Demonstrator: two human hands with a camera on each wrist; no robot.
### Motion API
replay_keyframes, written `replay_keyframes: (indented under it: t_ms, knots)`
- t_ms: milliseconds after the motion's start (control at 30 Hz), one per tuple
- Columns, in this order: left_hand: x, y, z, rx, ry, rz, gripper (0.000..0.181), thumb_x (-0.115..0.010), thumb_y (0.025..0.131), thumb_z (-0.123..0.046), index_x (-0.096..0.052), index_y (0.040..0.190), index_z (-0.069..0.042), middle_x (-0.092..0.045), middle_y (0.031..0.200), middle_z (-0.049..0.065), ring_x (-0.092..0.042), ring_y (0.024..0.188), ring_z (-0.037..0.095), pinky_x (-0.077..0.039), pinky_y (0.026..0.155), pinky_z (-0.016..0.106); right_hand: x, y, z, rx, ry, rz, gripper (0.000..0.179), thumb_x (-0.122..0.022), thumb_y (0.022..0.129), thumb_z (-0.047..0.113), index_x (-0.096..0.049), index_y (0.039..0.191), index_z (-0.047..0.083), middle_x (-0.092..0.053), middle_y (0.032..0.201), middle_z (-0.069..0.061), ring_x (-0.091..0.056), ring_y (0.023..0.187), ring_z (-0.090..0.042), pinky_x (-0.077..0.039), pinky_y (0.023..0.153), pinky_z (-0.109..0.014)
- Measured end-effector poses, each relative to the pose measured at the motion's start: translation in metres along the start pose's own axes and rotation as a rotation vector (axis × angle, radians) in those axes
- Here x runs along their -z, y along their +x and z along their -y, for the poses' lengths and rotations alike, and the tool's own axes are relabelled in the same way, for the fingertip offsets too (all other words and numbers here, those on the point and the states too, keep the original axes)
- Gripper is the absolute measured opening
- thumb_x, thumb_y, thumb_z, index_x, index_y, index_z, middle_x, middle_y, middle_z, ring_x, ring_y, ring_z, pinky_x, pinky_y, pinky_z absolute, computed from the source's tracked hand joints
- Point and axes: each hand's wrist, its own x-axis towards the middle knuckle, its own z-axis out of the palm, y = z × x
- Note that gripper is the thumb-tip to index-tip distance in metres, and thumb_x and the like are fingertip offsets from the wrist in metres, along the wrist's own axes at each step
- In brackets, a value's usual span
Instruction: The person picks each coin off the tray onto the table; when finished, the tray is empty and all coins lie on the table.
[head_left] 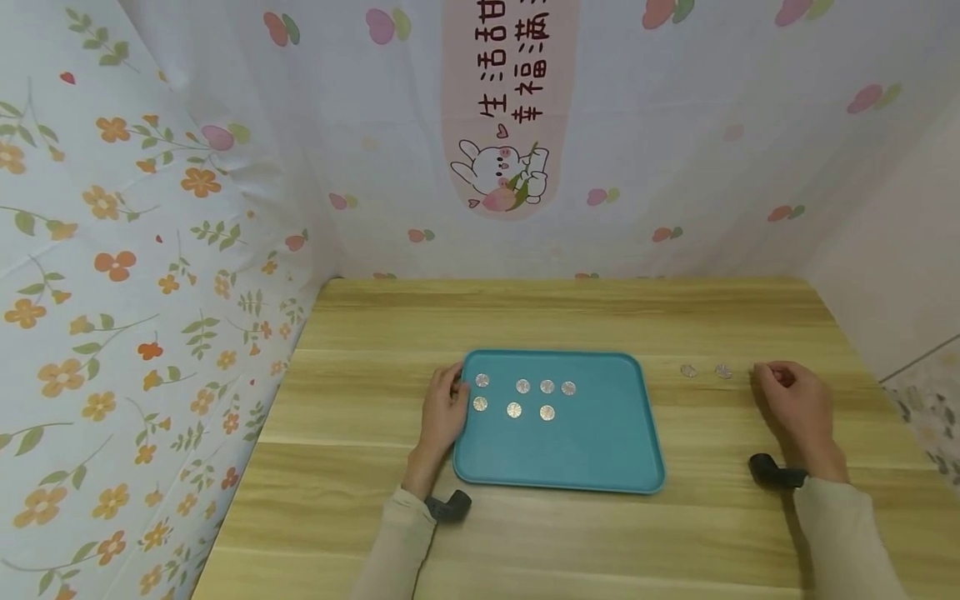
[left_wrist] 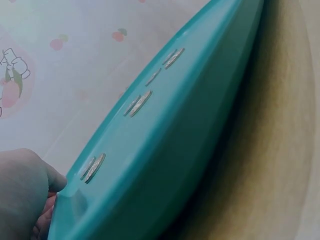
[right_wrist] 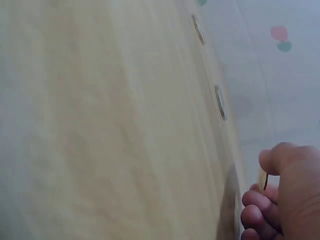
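My left hand (head_left: 444, 408) holds the left edge of a blue-green tray (head_left: 592, 450). In the left wrist view the thumb (left_wrist: 56, 181) lies at the rim, with the other fingers partly hidden behind it. Several round coins (head_left: 547, 412) lie flat in two rows on the tray's left and middle part. Over the table at the right, my right hand (head_left: 798, 400) pinches a thin, pale coin (right_wrist: 262, 180) seen edge-on between thumb and curled fingers. To the left of that hand, two silvery coins (head_left: 723, 372) (head_left: 688, 371) lie on the wood.
The wood-grain table (head_left: 555, 550) carries the tray near its middle. A patterned white curtain (head_left: 637, 233) hangs behind the table, and a flowered cloth (head_left: 150, 333) hangs along the left side. Dark straps with a black device (head_left: 772, 472) sit at both wrists.
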Motion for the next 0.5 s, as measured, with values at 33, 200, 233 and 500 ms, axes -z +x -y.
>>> replay_keyframes:
  t_ms: [33,200,233,500]
  knots:
    - [0.000,0.000,0.000,0.005,0.003,0.003,0.039,-0.057,0.099,-0.008,-0.056,0.136,0.002,-0.060,0.118,0.016,-0.055,0.093,0.020,-0.046,0.077,0.030,0.000,0.001,-0.003,0.002,-0.011,-0.007,0.037,-0.059,0.098,0.032,-0.071,0.106,-0.002,-0.057,0.079,0.016,-0.041,0.068,0.015,-0.036,0.062,-0.015]
    - [0.001,0.000,0.000,0.012,0.002,-0.001,0.039,-0.057,0.098,-0.008,-0.057,0.136,0.002,-0.060,0.117,0.015,-0.055,0.093,0.020,-0.046,0.077,0.030,-0.007,0.004,-0.007,0.119,-0.077,-0.001,0.034,-0.060,0.097,0.023,-0.071,0.104,-0.008,-0.065,0.090,-0.021,-0.050,0.074,-0.005,-0.038,0.067,-0.029]
    - [0.001,0.000,0.000,0.012,-0.002,-0.003,0.039,-0.057,0.098,-0.008,-0.057,0.136,0.002,-0.060,0.118,0.015,-0.055,0.093,0.021,-0.046,0.077,0.031,-0.009,0.004,-0.007,0.140,-0.081,-0.005,0.033,-0.060,0.097,0.021,-0.070,0.105,-0.009,-0.064,0.093,-0.026,-0.053,0.077,-0.013,-0.038,0.069,-0.034]
    - [0.001,0.001,-0.002,0.024,-0.010,0.004,0.040,-0.058,0.098,-0.009,-0.056,0.137,0.001,-0.060,0.120,0.015,-0.056,0.096,0.021,-0.047,0.080,0.032,-0.013,0.000,-0.005,0.162,-0.105,-0.002,0.037,-0.055,0.098,0.017,-0.065,0.115,-0.015,-0.058,0.101,-0.032,-0.054,0.090,-0.043,-0.039,0.073,-0.051]
